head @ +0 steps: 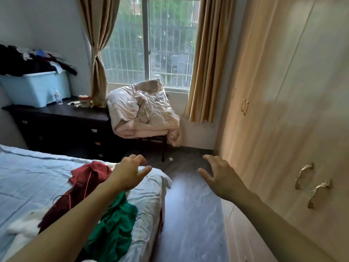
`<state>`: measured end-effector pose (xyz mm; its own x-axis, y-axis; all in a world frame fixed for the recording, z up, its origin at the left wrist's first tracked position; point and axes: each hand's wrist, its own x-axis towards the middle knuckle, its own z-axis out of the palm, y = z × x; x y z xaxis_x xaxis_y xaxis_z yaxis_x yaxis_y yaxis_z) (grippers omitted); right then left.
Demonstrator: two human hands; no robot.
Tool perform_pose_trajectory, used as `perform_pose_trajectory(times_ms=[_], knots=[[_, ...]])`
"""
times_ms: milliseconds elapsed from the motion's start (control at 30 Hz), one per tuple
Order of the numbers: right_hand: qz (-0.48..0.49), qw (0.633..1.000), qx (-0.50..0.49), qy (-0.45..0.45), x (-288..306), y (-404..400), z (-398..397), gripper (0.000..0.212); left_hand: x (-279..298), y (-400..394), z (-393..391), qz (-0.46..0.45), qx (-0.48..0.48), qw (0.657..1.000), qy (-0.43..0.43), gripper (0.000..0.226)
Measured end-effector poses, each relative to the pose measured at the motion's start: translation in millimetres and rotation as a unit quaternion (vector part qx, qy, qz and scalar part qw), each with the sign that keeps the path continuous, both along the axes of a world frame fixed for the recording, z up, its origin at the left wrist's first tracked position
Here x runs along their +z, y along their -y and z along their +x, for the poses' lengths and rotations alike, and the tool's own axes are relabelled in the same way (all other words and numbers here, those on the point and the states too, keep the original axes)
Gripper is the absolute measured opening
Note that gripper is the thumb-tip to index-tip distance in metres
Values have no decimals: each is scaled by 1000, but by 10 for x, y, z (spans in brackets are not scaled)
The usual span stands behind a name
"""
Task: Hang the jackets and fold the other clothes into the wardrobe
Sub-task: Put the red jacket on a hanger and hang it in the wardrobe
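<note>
A dark red garment [83, 184] lies crumpled on the bed [34, 178], with a green garment [115, 224] beside it near the bed's right edge and a white piece [22, 229] at the lower left. My left hand [128, 173] hovers above the bed corner, fingers apart and curled, holding nothing. Over the floor my right hand [219, 174] is spread open and empty, close to the beige wardrobe [279, 110], whose doors are closed. Metal handles [311, 184] sit on the nearest doors.
A dark dresser [62, 118] at the back left carries a light blue bin [35, 87] piled with clothes [28, 61]. A chair heaped with a pale quilt [141, 110] stands under the window. A narrow strip of grey floor [188, 214] runs between bed and wardrobe.
</note>
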<state>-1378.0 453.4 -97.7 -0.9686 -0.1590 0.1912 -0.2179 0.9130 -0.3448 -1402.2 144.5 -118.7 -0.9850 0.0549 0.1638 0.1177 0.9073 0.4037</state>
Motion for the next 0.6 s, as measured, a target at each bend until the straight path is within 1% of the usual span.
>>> perform_pose_trajectory(times_ms=[100, 300, 400, 500, 600], knots=[[9, 1000, 17, 0, 77, -78, -756, 61, 46, -40, -589, 4, 30, 1000, 4, 60], [-15, 997, 71, 14, -31, -27, -2023, 62, -49, 10, -1728, -11, 71, 997, 35, 43], [-5, 996, 91, 6, -139, 49, -2769, 61, -179, 62, -2374, -6, 85, 996, 22, 44], [-1, 994, 111, 0, -214, 245, -3527, 57, -348, 197, -3008, 27, 104, 994, 14, 47], [-3, 991, 136, 18, -197, 525, -4217, 55, -475, 354, -3579, 55, 136, 989, 23, 47]])
